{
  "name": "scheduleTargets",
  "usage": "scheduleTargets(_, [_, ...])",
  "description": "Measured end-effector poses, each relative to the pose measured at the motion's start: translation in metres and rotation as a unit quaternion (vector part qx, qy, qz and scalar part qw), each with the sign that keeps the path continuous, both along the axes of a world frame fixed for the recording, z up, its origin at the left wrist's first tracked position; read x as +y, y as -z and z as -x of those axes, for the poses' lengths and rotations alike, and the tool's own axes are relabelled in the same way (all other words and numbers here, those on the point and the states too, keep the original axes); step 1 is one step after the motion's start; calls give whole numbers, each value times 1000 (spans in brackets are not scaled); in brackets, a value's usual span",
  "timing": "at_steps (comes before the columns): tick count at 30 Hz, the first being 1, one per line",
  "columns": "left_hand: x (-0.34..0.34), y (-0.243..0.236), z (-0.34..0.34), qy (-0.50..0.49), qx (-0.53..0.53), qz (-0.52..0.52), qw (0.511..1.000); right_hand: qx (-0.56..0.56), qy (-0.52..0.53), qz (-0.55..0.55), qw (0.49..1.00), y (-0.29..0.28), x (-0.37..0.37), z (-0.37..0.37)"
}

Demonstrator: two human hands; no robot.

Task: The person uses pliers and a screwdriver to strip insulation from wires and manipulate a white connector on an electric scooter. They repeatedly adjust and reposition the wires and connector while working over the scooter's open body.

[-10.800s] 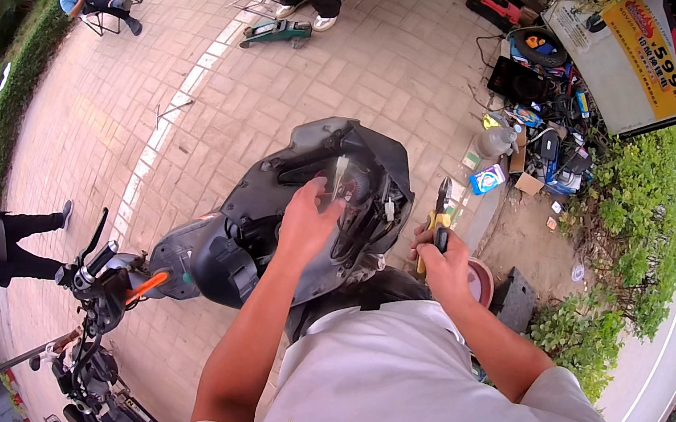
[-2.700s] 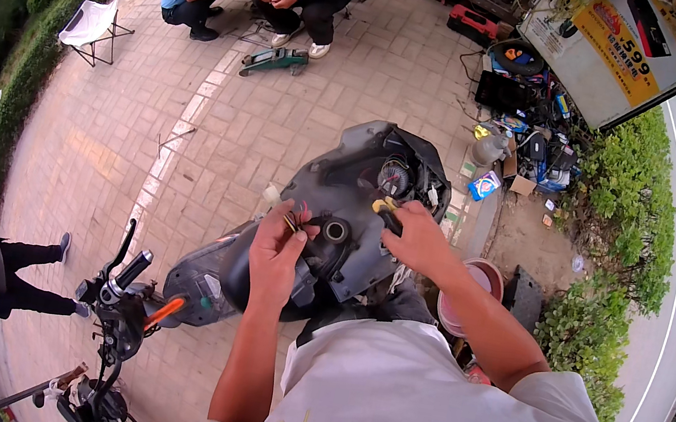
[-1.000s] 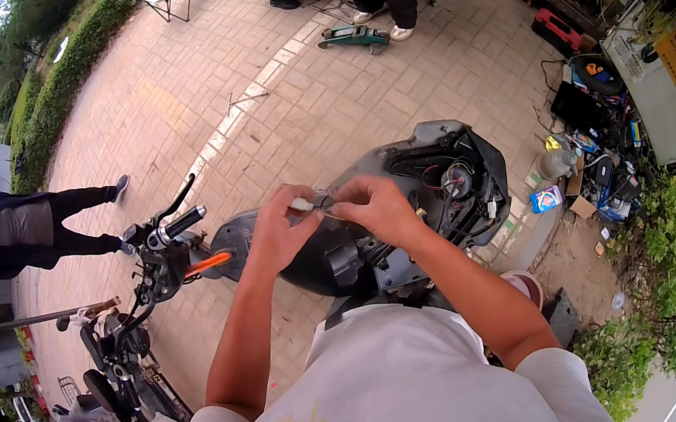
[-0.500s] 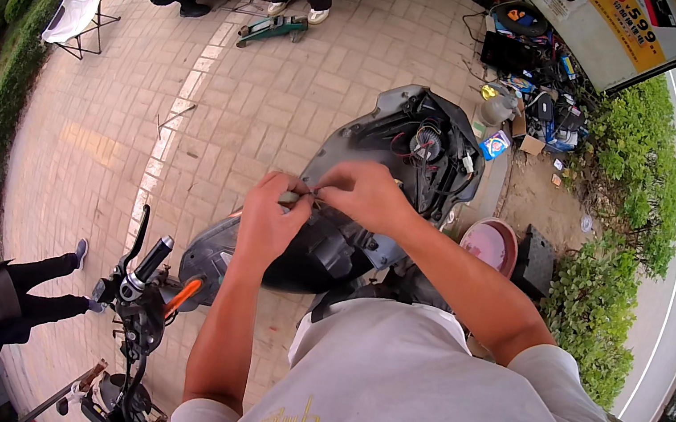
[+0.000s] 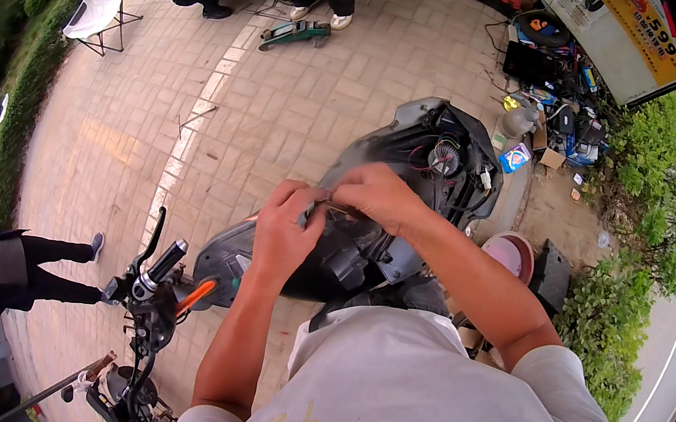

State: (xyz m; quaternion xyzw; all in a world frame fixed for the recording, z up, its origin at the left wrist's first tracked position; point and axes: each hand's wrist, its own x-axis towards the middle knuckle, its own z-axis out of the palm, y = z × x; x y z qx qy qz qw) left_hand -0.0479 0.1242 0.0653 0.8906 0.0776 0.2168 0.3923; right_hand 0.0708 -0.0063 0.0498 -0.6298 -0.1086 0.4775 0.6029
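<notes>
Both of my hands meet above a dark scooter body (image 5: 221,261), with their fingertips close together. My left hand (image 5: 286,224) is closed in a pinch, and a small greyish piece shows by its thumb. What exactly it holds is too small to tell. My right hand (image 5: 385,199) is also pinched, its fingers slightly blurred at the same spot; whatever is between them I cannot make out. Beyond my right hand, the scooter's opened end shows a round part (image 5: 445,158) with thin wires and a white connector (image 5: 485,180).
Handlebars (image 5: 155,274) stand at lower left. A pink basin (image 5: 511,252) and black crate (image 5: 552,280) lie right, near bushes (image 5: 611,304). Tools and boxes (image 5: 561,124) crowd the far right. Two people crouch beyond a green jack (image 5: 295,35); another person (image 5: 28,278) stands left.
The whole view has shifted, so the scooter and surroundings sit farther right. My hands stay together over the scooter, fingers still pinched; the right fingers have moved slightly and blur.
</notes>
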Motion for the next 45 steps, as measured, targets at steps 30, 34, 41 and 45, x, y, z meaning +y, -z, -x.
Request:
scheduleTargets(30, [13,-3,5,65,103,85,989,-264,-47,-28,963,-5,-11,23])
scheduleTargets(34, [24,2,4,110,142,122,976,-305,-49,-41,950,1,-12,25])
scheduleTargets(41, [39,-13,-7,169,318,352,864,-178,-107,-25,978,-3,-14,15])
scheduleTargets(45, [44,-5,-13,186,344,317,864,-164,-104,-34,980,-1,-18,12])
